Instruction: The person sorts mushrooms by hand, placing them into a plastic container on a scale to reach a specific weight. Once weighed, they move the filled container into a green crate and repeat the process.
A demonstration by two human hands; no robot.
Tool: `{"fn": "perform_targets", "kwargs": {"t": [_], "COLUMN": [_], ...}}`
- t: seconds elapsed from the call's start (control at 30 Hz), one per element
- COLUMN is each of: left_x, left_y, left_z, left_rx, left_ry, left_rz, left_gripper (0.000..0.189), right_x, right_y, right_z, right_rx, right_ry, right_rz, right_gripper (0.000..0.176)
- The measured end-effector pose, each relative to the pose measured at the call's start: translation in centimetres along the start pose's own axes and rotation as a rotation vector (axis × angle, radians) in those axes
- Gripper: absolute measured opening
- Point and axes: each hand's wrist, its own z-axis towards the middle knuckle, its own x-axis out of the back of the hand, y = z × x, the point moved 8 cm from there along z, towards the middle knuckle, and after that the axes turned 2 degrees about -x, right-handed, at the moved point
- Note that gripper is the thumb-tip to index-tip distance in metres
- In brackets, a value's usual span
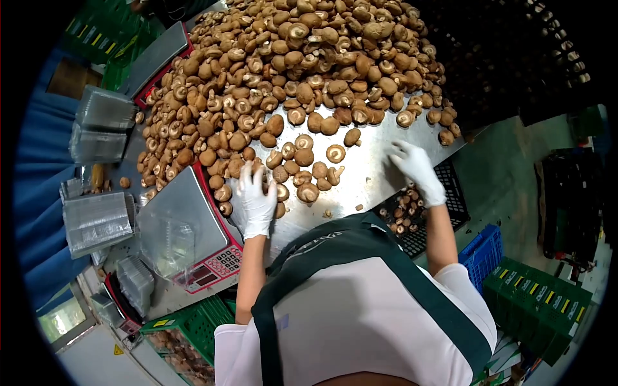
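Observation:
A large heap of brown mushrooms [296, 58] covers the far part of a metal table [367, 161]. My left hand [255, 201], in a white glove, rests with fingers spread at the heap's near left edge, touching or very close to a few mushrooms beside the scale. My right hand [414, 168], also gloved in white, is over the table's right part with its fingers apart and nothing in them. Between the hands lies a loose group of mushrooms [308, 192], some caps up, some stems up.
Left of my left hand is a red-edged scale [183, 222] with a clear tray [168, 248] on it. Stacked clear trays [96, 222] stand farther left. Below the table's right edge is a black crate [454, 196] with mushrooms. Green crates [534, 302] stand lower right.

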Motion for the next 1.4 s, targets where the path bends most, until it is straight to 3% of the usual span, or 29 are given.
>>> {"fn": "perform_targets", "kwargs": {"t": [0.1, 0.13, 0.17, 0.23, 0.27, 0.4, 0.47, 0.5, 0.57, 0.6, 0.63, 0.67, 0.73, 0.8, 0.87, 0.93, 1.03, 1.07, 1.17, 1.23, 1.3, 1.4], "left_x": [-0.3, -0.6, -1.1, -2.3, -2.6, -2.6, -2.6, -2.1, -0.5, 0.7, 1.2, 1.7, 2.2, 2.3, 2.4, 2.3, 1.7, 1.7, 1.3, 1.4, 1.6, 1.1], "left_y": [-1.2, -1.3, -1.2, -0.1, 0.7, 2.4, 2.3, 1.8, 0.8, 0.7, -0.2, -1.1, -2.5, -3.2, -3.6, -3.9, -4.3, -4.5, -5.5, -5.3, -5.2, -4.6], "left_z": [-0.2, -0.6, -1.0, -1.9, -2.4, -3.7, -4.2, -4.2, -4.0, -3.6, -3.5, -3.5, -3.3, -3.2, -3.7, -4.0, -5.5, -5.9, -7.0, -7.1, -6.8, -6.2], "left_rx": [0.143, 0.171, 0.17, 0.094, 0.052, -0.1, -0.099, -0.092, -0.066, -0.018, 0.044, 0.106, 0.186, 0.207, 0.232, 0.258, 0.354, 0.361, 0.398, 0.409, 0.41, 0.331], "left_ry": [-0.122, -0.153, -0.209, -0.256, -0.271, -0.22, -0.231, -0.145, 0.02, 0.063, 0.106, 0.153, 0.187, 0.175, 0.159, 0.151, 0.099, 0.092, 0.077, 0.074, 0.061, 0.039], "left_rz": [0.066, 0.097, 0.08, 0.118, 0.156, 0.117, 0.08, -0.026, -0.143, -0.106, -0.161, -0.212, -0.249, -0.183, -0.188, -0.198, -0.253, -0.254, -0.255, -0.266, -0.256, -0.258], "left_gripper": [0.068, 0.073, 0.083, 0.085, 0.085, 0.072, 0.067, 0.065, 0.058, 0.052, 0.048, 0.044, 0.038, 0.039, 0.039, 0.039, 0.039, 0.039, 0.04, 0.042, 0.043, 0.043], "right_x": [-4.1, -7.5, -9.5, -13.2, -13.7, -13.6, -12.7, -11.1, -8.6, -7.5, -7.1, -6.8, -9.6, -11.5, -11.6, -9.1, -5.7, -4.3, -1.3, 0.8, 1.5, 1.5], "right_y": [-5.3, -6.6, -8.8, -13.2, -14.3, -15.6, -14.3, -13.7, -11.7, -11.2, -10.6, -11.0, -8.6, -7.9, -7.6, -8.7, -8.5, -8.2, -2.5, 0.9, 4.6, 5.0], "right_z": [2.7, 3.8, 3.4, 1.6, 0.7, -0.5, 0.3, 0.8, 2.7, 3.8, 5.2, 6.5, 10.0, 11.5, 11.7, 10.2, 6.6, 4.8, 1.9, -0.8, -2.8, -3.3], "right_rx": [-0.006, 0.072, 0.264, 0.414, 0.451, 0.545, 0.458, 0.326, 0.176, 0.18, 0.363, 0.244, 0.238, 0.166, 0.237, 0.259, 0.153, -0.001, 0.013, -0.137, -0.088, -0.059], "right_ry": [0.0, -0.104, 0.058, -0.055, 0.013, -0.031, -0.124, -0.118, -0.004, 0.083, 0.288, 0.108, 0.168, 0.181, 0.236, 0.253, 0.085, -0.066, -0.103, -0.334, -0.409, -0.281], "right_rz": [0.151, 0.024, 0.022, -0.25, -0.37, -0.166, 0.08, 0.197, 0.136, 0.049, 0.056, -0.195, -0.438, -0.509, -0.494, -0.328, -0.127, 0.171, 0.138, -0.049, -0.138, -0.341], "right_gripper": [0.041, 0.038, 0.05, 0.054, 0.056, 0.045, 0.039, 0.034, 0.028, 0.026, 0.025, 0.035, 0.036, 0.034, 0.032, 0.033, 0.039, 0.042, 0.042, 0.036, 0.036, 0.038]}}
